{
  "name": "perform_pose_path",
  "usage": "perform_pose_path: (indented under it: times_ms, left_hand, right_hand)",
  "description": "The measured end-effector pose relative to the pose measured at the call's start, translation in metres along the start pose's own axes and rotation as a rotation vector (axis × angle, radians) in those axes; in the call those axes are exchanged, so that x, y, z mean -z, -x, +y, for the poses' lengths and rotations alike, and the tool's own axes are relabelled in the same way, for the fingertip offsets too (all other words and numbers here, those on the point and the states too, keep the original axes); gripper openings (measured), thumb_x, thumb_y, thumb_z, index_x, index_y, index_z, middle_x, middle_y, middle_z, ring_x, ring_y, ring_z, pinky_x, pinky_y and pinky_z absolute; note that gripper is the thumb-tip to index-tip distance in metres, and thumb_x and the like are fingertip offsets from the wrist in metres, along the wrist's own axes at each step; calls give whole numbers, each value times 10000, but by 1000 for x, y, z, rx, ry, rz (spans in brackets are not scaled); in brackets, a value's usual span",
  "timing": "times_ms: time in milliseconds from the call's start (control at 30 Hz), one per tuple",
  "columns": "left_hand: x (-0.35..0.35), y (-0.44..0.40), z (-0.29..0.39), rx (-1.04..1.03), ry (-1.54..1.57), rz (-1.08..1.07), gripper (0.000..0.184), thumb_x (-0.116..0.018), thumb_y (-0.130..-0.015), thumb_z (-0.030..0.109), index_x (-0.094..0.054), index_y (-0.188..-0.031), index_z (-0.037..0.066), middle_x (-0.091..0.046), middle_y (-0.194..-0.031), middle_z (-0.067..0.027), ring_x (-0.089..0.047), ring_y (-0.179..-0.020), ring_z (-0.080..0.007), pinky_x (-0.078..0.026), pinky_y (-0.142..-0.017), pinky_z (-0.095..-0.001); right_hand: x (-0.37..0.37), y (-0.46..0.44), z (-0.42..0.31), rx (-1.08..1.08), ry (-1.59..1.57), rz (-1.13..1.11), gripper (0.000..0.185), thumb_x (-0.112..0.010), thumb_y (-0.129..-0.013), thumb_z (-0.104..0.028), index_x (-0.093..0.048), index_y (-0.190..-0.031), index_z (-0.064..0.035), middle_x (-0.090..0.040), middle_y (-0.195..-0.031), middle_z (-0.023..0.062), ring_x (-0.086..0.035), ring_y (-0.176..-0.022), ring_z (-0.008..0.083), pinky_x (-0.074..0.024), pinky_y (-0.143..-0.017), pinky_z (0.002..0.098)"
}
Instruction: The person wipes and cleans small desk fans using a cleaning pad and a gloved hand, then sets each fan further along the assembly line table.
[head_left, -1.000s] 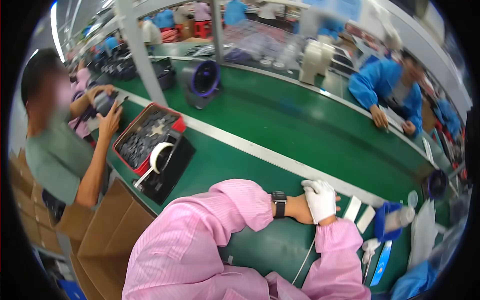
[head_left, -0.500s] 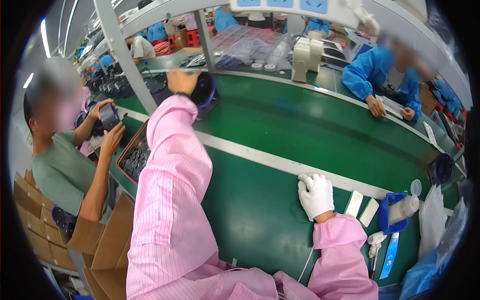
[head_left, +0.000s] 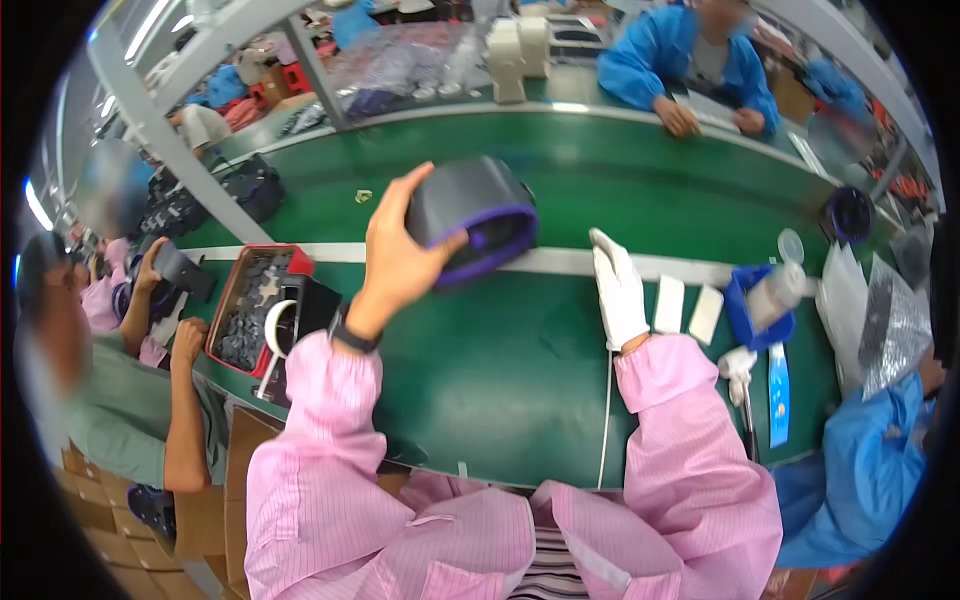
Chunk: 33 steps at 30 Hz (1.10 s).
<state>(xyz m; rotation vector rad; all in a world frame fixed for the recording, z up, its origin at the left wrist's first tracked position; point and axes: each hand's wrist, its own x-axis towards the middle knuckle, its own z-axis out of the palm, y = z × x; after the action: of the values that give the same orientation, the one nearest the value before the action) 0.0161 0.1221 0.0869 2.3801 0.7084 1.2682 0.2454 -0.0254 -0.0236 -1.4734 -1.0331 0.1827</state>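
Observation:
My bare left hand (head_left: 398, 255) grips a dark grey rounded housing (head_left: 478, 198) with a purple rim, thumb at its opening and fingers over its outside. The housing is held tilted above the bench, in front of the belt, slightly blurred. My right hand (head_left: 620, 290), in a white glove, hovers or rests near the pale edge strip (head_left: 570, 261); its fingers are stretched out and nothing is in it. Just right of it lie two white blocks (head_left: 669, 304). Farther right is a blue bin (head_left: 742, 318) holding a translucent bottle (head_left: 778, 298).
A red tray (head_left: 302, 262) of small dark parts and a white tape roll (head_left: 279, 328) are at left, beside a person in green (head_left: 130, 420). A blue tube (head_left: 779, 395) lies right. Another purple-rimmed housing (head_left: 850, 214) stands far right. Someone in blue (head_left: 650, 60) sits across.
My left hand has come back from the far left of the belt, bringing the housing toward me and right. My right hand's curled fingers have straightened. The view has shifted.

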Motion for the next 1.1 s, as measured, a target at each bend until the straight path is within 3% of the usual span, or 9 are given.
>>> perform_pose_path:
  times_ms: [167,333,433,633,667,800,867,967,1100]
  left_hand:
    - [-16,79,68,-7,426,-230,1012,-893,-641,192,-327,-1456,-6,-580,-1273,-179,-581,-1175,-271,-447,-994,-379]
    - [-30,101,57,-105,761,-118,1095,-892,-669,445,-284,-1444,-34,-494,-1348,-255,-523,-1238,-329,-400,-1047,-420]
    - [-20,104,59,143,861,-160,1035,-632,-807,701,-272,-1447,-28,-424,-1415,-243,-455,-1301,-327,-322,-1104,-443]
    - [-9,99,45,538,891,-335,813,-532,-913,568,-320,-1449,-7,-411,-1455,-157,-346,-1392,-248,-188,-1171,-377]
    - [-7,96,43,608,924,-420,814,-579,-893,516,-313,-1460,-5,-410,-1456,-151,-357,-1384,-247,-211,-1164,-376]
    - [9,88,35,865,1033,-670,974,-817,-749,244,-260,-1514,16,-408,-1461,-146,-414,-1349,-249,-323,-1119,-374]
    - [10,91,38,719,910,-670,1030,-840,-718,210,-227,-1522,15,-395,-1470,-165,-412,-1355,-268,-312,-1127,-386]
    - [-2,96,34,316,617,-574,1154,-879,-627,121,-159,-1524,28,-357,-1463,-207,-420,-1349,-326,-344,-1105,-432]
    - [-24,120,24,-115,374,-291,1061,-893,-595,116,-250,-1434,25,-409,-1323,-168,-492,-1210,-294,-432,-1013,-428]
  right_hand:
    - [17,58,-101,-267,-487,-31,327,-568,-969,-185,-610,-1235,1,-651,-1157,190,-617,-1112,280,-453,-987,346]
    - [15,46,-146,256,165,-154,383,-739,-763,-193,-645,-1103,-46,-644,-1001,152,-630,-899,343,-509,-811,429]
    - [2,46,-147,391,289,-107,416,-773,-669,-179,-602,-1033,-72,-602,-921,113,-585,-840,325,-462,-743,433]
    - [12,56,-135,688,230,-152,422,-780,-443,-220,-540,-756,-70,-544,-811,92,-534,-702,326,-388,-649,447]
    - [15,66,-125,788,283,-187,522,-806,-409,-207,-397,-712,-90,-485,-898,136,-476,-706,338,-285,-609,437]
    - [25,88,-97,897,403,15,303,-688,-466,-279,-527,-682,-141,-503,-768,65,-506,-661,260,-339,-593,390]
    - [36,82,-98,741,401,47,297,-662,-457,-268,-536,-689,-131,-406,-718,37,-431,-624,230,-267,-544,362]
    - [41,75,-81,452,193,46,330,-679,-577,-199,-583,-858,-56,-548,-924,143,-527,-790,333,-430,-701,442]
    - [18,49,-140,774,395,-219,430,-717,-584,-343,-658,-898,-55,-624,-1009,153,-596,-929,340,-485,-822,441]
